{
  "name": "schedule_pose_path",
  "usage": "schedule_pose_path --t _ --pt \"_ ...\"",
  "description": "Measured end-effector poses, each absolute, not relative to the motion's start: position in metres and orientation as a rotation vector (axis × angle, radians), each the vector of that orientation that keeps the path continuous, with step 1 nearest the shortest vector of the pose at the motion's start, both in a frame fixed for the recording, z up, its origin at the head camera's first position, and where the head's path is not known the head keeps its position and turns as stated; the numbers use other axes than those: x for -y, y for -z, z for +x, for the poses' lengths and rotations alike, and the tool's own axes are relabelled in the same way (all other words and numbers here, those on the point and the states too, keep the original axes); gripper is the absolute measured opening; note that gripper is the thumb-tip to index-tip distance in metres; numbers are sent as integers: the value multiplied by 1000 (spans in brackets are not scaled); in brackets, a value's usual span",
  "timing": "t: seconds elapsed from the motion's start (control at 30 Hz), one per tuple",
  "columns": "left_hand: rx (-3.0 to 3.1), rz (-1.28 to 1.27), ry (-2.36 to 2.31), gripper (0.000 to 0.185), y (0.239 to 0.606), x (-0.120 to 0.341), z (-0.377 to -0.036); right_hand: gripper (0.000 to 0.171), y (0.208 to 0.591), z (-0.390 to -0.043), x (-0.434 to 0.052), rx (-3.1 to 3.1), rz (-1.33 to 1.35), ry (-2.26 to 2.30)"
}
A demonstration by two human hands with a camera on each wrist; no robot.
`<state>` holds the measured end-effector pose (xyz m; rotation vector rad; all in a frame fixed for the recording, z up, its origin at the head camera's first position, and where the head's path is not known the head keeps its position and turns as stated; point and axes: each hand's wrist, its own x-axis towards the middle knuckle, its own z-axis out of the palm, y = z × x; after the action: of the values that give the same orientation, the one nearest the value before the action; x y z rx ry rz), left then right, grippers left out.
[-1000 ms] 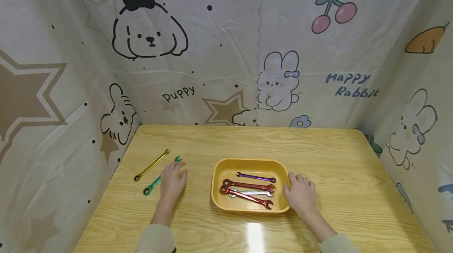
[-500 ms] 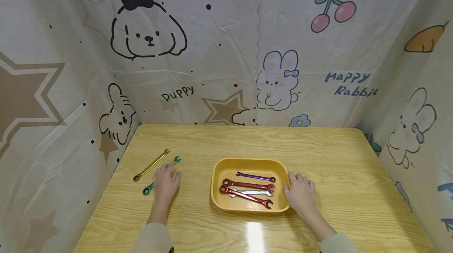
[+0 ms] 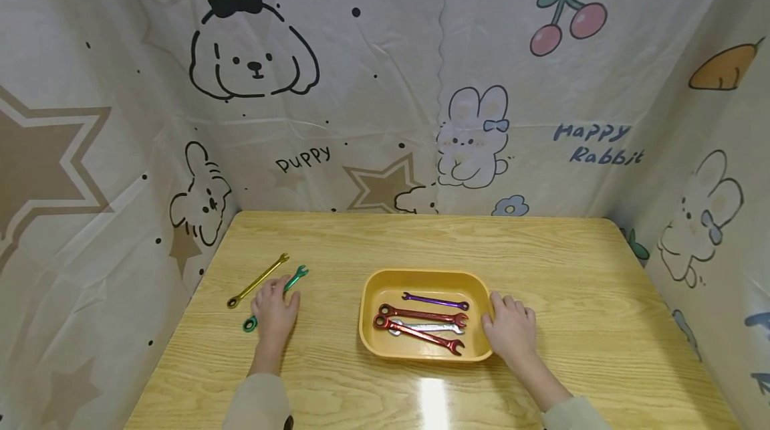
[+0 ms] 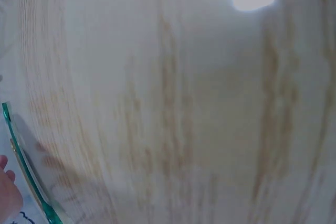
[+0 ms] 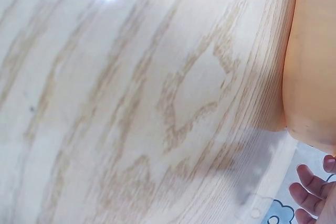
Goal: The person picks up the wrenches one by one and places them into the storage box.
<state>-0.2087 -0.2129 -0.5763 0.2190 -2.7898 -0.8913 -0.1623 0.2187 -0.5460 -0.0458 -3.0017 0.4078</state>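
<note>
My left hand (image 3: 275, 313) lies across the middle of a green wrench (image 3: 295, 277) on the table, its ends showing on both sides. In the left wrist view the fingers (image 4: 6, 192) are loosely bent close to that wrench. Just left lies a yellow wrench (image 3: 259, 281). My right hand (image 3: 512, 330) holds the right rim of a yellow plastic tray (image 3: 368, 343), thumb over the edge and fingers (image 5: 310, 184) outside the wall. Inside the tray are a purple wrench (image 3: 434, 300), two red wrenches (image 3: 421, 313) and a silver wrench (image 3: 442, 328), partly covered by a red one.
Everything sits on a light wood-grain table (image 3: 577, 269). A printed cloth (image 3: 385, 69) with cartoon drawings hangs behind it and along both sides. A bright light reflection shows on the wood at the front.
My left hand has shifted left across the green wrench, uncovering its open-ended head and upper shaft. The wrench itself stays put. My right hand and the tray have not moved.
</note>
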Motion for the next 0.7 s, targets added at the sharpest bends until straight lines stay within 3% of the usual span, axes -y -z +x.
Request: schedule_pose_path --t 0.7 --pt "2700 379 1091 41 583 219 -211 40 545 -163 -219 3010 -57 -419"
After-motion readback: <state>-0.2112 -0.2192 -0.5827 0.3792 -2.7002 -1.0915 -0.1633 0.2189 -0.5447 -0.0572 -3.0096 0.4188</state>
